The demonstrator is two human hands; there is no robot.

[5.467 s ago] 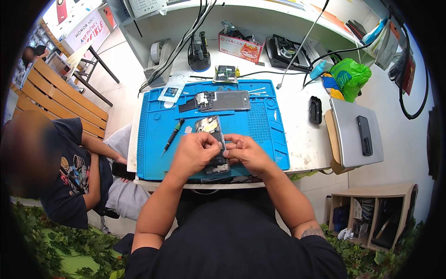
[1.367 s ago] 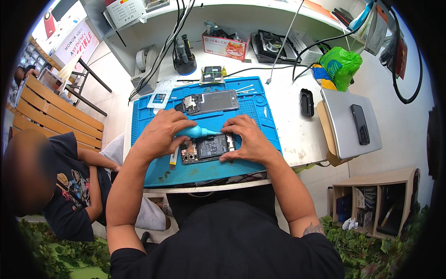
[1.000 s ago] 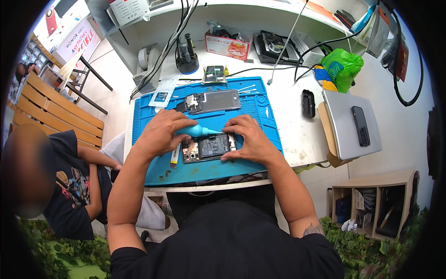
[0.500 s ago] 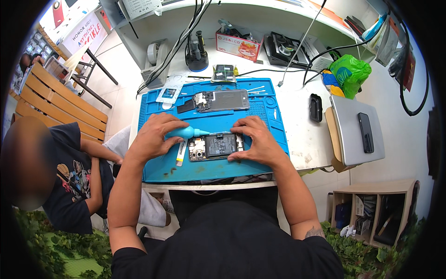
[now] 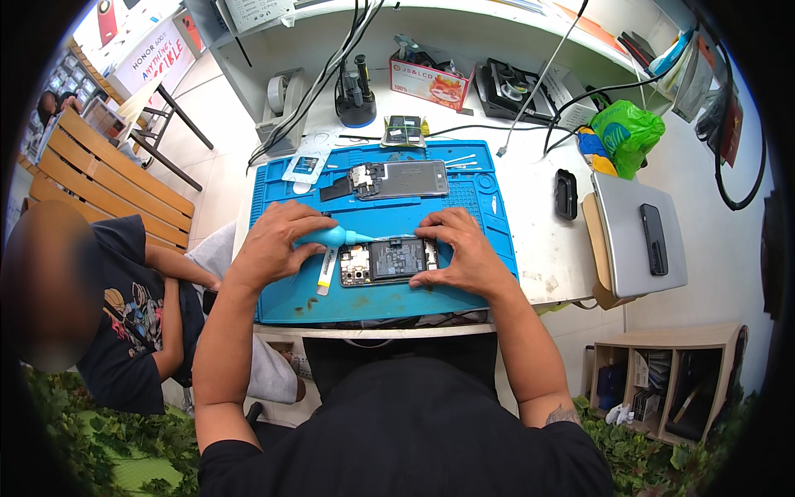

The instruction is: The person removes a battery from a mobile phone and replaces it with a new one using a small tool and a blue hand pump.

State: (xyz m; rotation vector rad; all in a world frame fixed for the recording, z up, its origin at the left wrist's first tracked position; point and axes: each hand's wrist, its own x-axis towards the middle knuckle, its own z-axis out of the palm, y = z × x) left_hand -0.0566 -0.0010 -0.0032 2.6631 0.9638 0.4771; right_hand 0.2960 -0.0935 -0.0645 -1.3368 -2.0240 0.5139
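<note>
On the blue repair mat (image 5: 364, 305) lies an opened phone (image 5: 396, 258), its black battery and bare circuit board facing up. My left hand (image 5: 281, 240) is closed around a light blue squeeze bulb (image 5: 335, 237); the bulb's thin tip points right, at the phone's far edge. With thumb and fingers my right hand (image 5: 454, 248) grips the phone's right end. A white and yellow tube or strip (image 5: 326, 272) lies partly under the bulb, left of the phone. Farther back on the mat rests a second disassembled phone (image 5: 402, 180).
Swabs (image 5: 464, 162) lie at the mat's far right. Behind stand a screwdriver holder (image 5: 356, 99), a tape dispenser (image 5: 277, 103) and a red box (image 5: 426, 81). At right are a green bag (image 5: 627, 132) and a silver laptop (image 5: 633, 240) with a black phone on it. A person (image 5: 137, 306) sits at left.
The whole view has shifted slightly, moving the bench a little to the right in the picture. Both hands keep their hold on the bulb and the phone.
</note>
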